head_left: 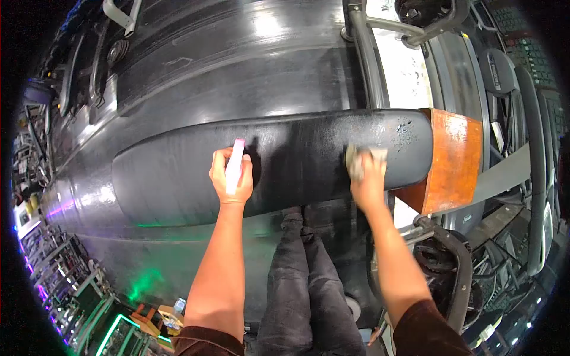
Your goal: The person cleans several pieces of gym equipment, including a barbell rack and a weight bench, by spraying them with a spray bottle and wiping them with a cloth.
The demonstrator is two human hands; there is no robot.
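A long black padded bench (285,160) stretches across the view in front of me. Its right end carries worn, speckled marks. Above the middle of the pad, my left hand (228,178) is closed around a slim white-and-pink object (236,163); its exact kind does not show. Farther right, my right hand (369,181) presses a bunched greyish cloth (355,163) onto the pad, slightly smeared by motion. The fingers are wrapped round the cloth and partly hidden by it.
An orange-brown wooden box (454,160) adjoins the bench's right end. Grey metal machine frames (365,53) stand behind it and to the right. My legs (303,279) are close to the bench's near side. More gym equipment (77,285) fills the left edge.
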